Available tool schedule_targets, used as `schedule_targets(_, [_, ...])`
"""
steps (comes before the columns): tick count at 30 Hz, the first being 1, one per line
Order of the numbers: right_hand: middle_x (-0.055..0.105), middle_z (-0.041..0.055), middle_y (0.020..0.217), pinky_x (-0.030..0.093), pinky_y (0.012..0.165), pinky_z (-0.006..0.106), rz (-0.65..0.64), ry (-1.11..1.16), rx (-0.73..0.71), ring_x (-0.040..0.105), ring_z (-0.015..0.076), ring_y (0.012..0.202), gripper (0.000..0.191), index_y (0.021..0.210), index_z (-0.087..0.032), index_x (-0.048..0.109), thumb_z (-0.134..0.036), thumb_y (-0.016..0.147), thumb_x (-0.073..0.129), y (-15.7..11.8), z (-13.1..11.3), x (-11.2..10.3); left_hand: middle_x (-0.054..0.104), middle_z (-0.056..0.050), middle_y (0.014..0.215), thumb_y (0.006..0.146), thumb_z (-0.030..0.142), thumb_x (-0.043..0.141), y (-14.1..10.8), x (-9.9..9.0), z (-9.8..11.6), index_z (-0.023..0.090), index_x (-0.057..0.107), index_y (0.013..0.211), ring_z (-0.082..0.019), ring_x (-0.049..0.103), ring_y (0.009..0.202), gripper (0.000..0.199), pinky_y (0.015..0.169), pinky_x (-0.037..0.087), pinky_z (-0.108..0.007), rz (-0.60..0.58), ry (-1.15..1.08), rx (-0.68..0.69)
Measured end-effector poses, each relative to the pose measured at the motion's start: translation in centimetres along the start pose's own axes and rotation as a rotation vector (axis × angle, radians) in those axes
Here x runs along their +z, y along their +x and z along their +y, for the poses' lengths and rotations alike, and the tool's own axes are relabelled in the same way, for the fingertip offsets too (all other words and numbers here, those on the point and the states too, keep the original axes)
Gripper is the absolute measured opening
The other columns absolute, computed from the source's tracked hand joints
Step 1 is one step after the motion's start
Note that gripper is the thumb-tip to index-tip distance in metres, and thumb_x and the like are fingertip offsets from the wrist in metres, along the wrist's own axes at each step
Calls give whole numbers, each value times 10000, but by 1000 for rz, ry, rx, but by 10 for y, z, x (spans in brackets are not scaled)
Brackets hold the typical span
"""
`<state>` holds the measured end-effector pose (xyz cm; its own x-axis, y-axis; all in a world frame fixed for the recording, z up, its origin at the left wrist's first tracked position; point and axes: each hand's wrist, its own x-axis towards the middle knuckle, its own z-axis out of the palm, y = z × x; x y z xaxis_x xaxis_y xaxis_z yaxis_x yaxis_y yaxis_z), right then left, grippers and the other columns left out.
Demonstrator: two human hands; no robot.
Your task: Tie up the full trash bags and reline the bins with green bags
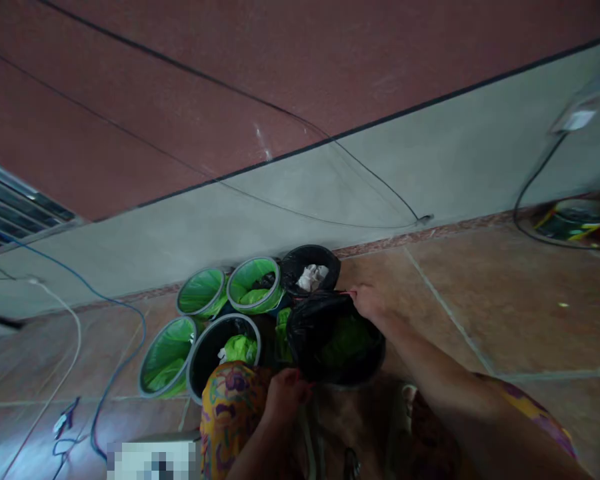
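while both hands are closed on its edge, the black bag [305,328] lies right between them, lining a round bin [360,381] just in front of the person. its open mouth is a wide oval, long axis roughly left to right; the right hand [371,305] grips the far edge, the left hand [286,392] the near left edge, so neither is clearly nearer. a thin red strip, perhaps a drawstring, shows at each hand; blur hides the exact finger grip. the bag looks like thin, slightly shiny plastic, loosely creased, with something dim and green deep inside. just beyond sits a black-lined bin [291,259] with crumpled white paper [312,276]; to the left, round grey rims hold smooth green liners [199,291]. patterned yellow cloth [230,407] covers a knee, and the floor [525,300] is matt brown tile with pale joints.
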<state>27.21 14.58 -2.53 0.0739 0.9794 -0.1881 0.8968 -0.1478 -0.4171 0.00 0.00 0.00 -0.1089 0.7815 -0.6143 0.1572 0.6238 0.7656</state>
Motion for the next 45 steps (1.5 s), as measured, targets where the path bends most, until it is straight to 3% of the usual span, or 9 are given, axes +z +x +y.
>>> schedule_targets(6, [724, 127, 976, 467, 756, 278, 69, -61, 29, 670, 218, 920, 320, 983, -195, 735, -256, 916, 428, -6, -9, -38, 553, 13, 528, 622, 325, 657, -13, -7, 6, 134, 645, 668, -103, 474, 506, 197, 521, 359, -235, -208, 263, -2])
schedule_targets(11, [729, 134, 931, 450, 761, 288, 173, -61, -34, 673, 229, 879, 321, 922, -173, 736, -222, 905, 420, -24, -16, -72, 504, 24, 513, 677, 210, 533, -29, -13, 41, 146, 636, 571, -116, 477, 586, 161, 562, 314, -228, -420, 865, 188])
schedule_targets(14, [733, 91, 915, 438, 759, 266, 223, 40, -128, 666, 198, 868, 319, 929, -196, 721, -249, 923, 406, -33, -22, -78, 452, 40, 517, 709, 206, 515, -38, -15, 70, 148, 601, 561, -102, 431, 581, 181, 552, 290, -221, -509, 990, 225])
schedule_targets(20, [709, 56, 814, 447, 690, 230, 210, 311, -195, 642, 148, 757, 316, 859, -188, 688, -315, 932, 407, -38, -31, -70, 511, 34, 665, 846, 430, 507, -56, -9, 118, 167, 583, 776, -89, 454, 587, 283, 561, 368, -203, -618, 522, 297])
schedule_targets(24, [691, 50, 816, 445, 529, 194, 28, 802, -57, 608, 106, 599, 343, 959, -173, 641, -397, 937, 383, -37, -40, -70, 502, 22, 672, 833, 486, 561, -52, 2, 134, 166, 583, 766, -88, 466, 606, 327, 590, 402, -199, -443, 205, 452])
schedule_targets(28, [691, 66, 897, 476, 554, 192, -108, 1184, -65, 620, 100, 644, 384, 986, -178, 607, -507, 903, 428, -43, -49, -72, 587, -24, 814, 787, 484, 633, -32, 13, 142, 153, 648, 780, -84, 483, 623, 332, 602, 429, -211, -316, 48, 583])
schedule_targets(33, [540, -25, 550, 420, 498, 200, -140, 1017, -128, 498, 88, 483, 408, 814, -175, 606, -565, 845, 491, -54, -54, -66, 635, -43, 817, 789, 488, 639, -3, 20, 152, 134, 645, 917, -80, 525, 605, 377, 589, 439, -214, -397, -137, 513])
schedule_targets(40, [532, -39, 618, 420, 563, 217, -190, 1155, -255, 482, 91, 559, 271, 955, -167, 613, -356, 793, 507, -67, -61, -77, 617, -7, 688, 780, 491, 618, 17, 38, 162, 155, 544, 741, -76, 529, 530, 347, 534, 417, -206, -409, -88, 481])
schedule_targets(45, [573, -30, 757, 451, 632, 221, -452, 1157, -372, 517, 94, 669, 312, 983, -191, 581, -240, 676, 611, -69, -68, -70, 546, 7, 601, 824, 447, 561, 20, 54, 176, 145, 569, 694, -64, 466, 500, 329, 493, 357, -195, -421, 29, 615])
